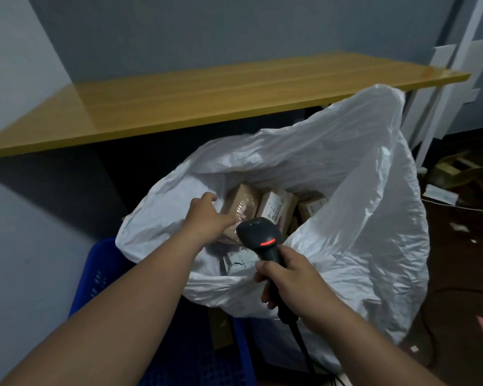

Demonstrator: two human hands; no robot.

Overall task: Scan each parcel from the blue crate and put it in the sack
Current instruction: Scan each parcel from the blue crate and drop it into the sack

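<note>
Left hand (207,215) in sack (346,190), grasp unclear | right hand (290,280) grips scanner (260,238) | parcel (240,204): taped, likely light, stiff; hold edges.

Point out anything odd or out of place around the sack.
Paper scraps litter the dark floor right of the white plastic sack, and its rim droops over the blue plastic crate. Nothing looks damaged.
</note>
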